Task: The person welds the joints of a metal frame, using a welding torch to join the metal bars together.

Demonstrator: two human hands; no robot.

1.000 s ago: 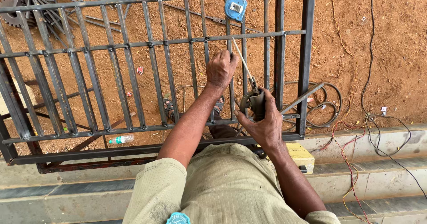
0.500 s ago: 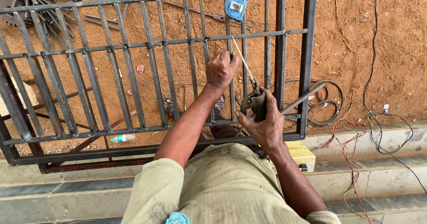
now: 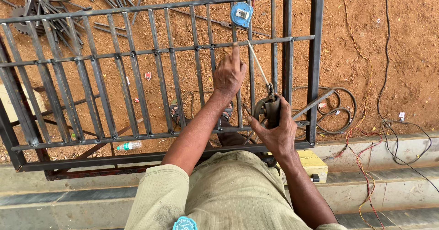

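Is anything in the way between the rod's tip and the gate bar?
Nothing visible. The right hand holds the holder with the rod slanting up past the left hand, which rests on a bar; no object blocks its tip.

Gate frame (image 3: 137, 52) over dirt; scrap rods (image 3: 50, 10) behind-left; cables (image 3: 393, 120) right.

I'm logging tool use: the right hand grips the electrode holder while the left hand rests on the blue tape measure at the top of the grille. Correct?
Not quite. In the head view the left hand rests on a grille bar, below the blue tape measure. The right hand does grip the electrode holder.
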